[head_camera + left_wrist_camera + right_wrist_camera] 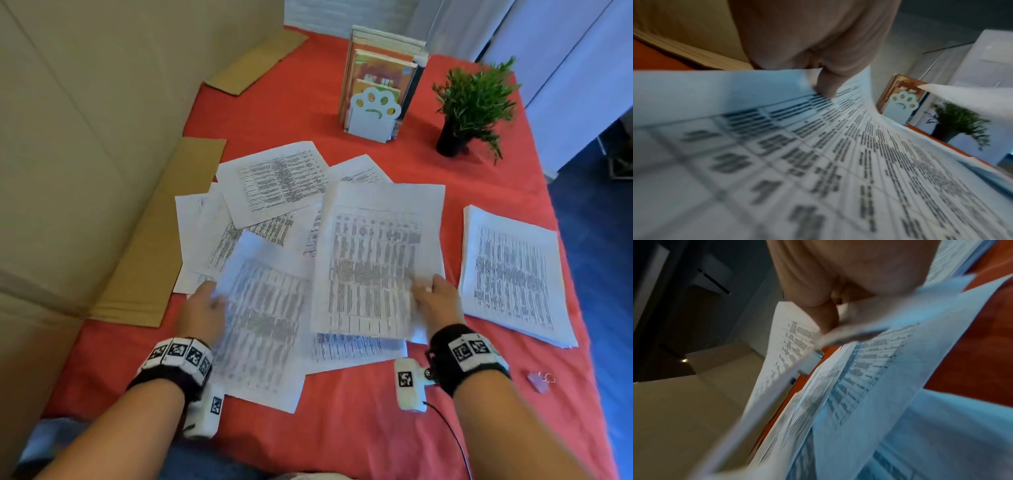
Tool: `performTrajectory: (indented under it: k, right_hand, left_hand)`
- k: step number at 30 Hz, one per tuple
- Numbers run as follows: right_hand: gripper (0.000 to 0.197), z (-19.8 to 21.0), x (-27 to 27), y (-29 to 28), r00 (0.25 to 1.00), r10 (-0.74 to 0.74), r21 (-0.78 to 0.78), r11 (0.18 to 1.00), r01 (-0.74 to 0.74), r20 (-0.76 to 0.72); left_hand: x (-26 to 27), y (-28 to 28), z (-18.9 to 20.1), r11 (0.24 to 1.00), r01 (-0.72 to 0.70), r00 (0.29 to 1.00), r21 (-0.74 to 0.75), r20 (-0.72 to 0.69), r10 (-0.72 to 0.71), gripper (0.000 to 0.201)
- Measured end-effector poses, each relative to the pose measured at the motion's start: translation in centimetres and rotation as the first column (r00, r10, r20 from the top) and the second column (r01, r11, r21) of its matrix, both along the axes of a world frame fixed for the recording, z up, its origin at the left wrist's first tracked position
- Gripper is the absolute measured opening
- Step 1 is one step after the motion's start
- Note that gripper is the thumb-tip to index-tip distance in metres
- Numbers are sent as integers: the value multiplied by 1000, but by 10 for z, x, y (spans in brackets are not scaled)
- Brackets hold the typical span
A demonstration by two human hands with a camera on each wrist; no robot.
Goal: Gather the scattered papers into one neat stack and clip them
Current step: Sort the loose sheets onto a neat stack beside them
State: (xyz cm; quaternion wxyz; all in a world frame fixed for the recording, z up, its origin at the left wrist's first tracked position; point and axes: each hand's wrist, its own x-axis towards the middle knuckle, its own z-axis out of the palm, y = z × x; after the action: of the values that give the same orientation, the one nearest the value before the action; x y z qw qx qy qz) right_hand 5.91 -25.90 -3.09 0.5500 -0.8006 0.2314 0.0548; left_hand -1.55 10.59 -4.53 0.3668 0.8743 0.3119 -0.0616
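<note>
Midway through gathering, the left hand (202, 313) is pinching one lifted sheet (260, 329) and the right hand (435, 296) another (376, 260) above the scattered papers (274, 192) on the red surface (342, 428), likely heading next for the neat stack (513, 274) beside them

Left hand (205, 315) pinches a sheet (263, 318) at its left edge; right hand (436, 296) pinches another sheet (376, 260) at its right edge, forearms extended.
</note>
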Motion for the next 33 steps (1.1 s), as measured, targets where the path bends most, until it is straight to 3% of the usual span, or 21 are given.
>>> performTrajectory:
  k: [3, 6, 8, 12, 14, 16, 19, 22, 25, 27, 29, 33]
  right_hand:
    - [21, -7, -10, 20, 987, 118, 163, 982, -100, -105]
    - [23, -5, -22, 48, 975, 199, 281, 946, -163, -102]
    - [18, -3, -22, 59, 983, 167, 390, 912, -122, -82]
    - [46, 8, -3, 63, 993, 101, 376, 924, -72, -56]
    - [53, 8, 14, 52, 999, 15, 330, 944, 2, -50]
    - [36, 7, 33, 40, 995, -88, 254, 962, 97, -48]
    - [22, 12, 48, 25, 962, -253, 197, 943, 269, -102]
    - [18, 5, 57, 19, 940, -299, 138, 937, 322, -166]
    - [28, -7, 66, 28, 940, -271, 66, 955, 289, -207]
    - [20, -12, 68, 36, 934, -285, 43, 953, 301, -217]
    - [9, -15, 69, 44, 924, -321, 67, 938, 341, -208]
    - [6, -21, 81, 59, 937, -258, 196, 932, 306, -237]
  left_hand:
    - [5, -15, 3, 975, 10, 991, -221, 129, 19, 30]
    - [15, -29, 10, 939, 61, 971, -339, 236, 22, 15]
    - [26, -41, 21, 914, 82, 970, -397, 243, 19, 11]
    - [56, -54, 32, 780, 28, 981, -626, 165, 97, 12]
    - [76, -47, 25, 823, 7, 973, -569, 196, 126, 18]
    - [95, -31, 19, 931, -49, 976, -361, 182, 122, 22]
    - [120, -2, 14, 974, -210, 977, -91, -54, 206, 52]
    - [144, 21, 11, 970, -239, 943, 48, -228, 243, 66]
    - [167, 27, 12, 975, -222, 954, -16, -210, 214, 65]
    - [181, 27, 10, 962, -239, 968, -135, -112, 225, 62]
    - [190, 25, 5, 944, -237, 971, -229, -16, 240, 57]
    - [191, 16, 3, 953, -193, 978, -236, 28, 205, 43]
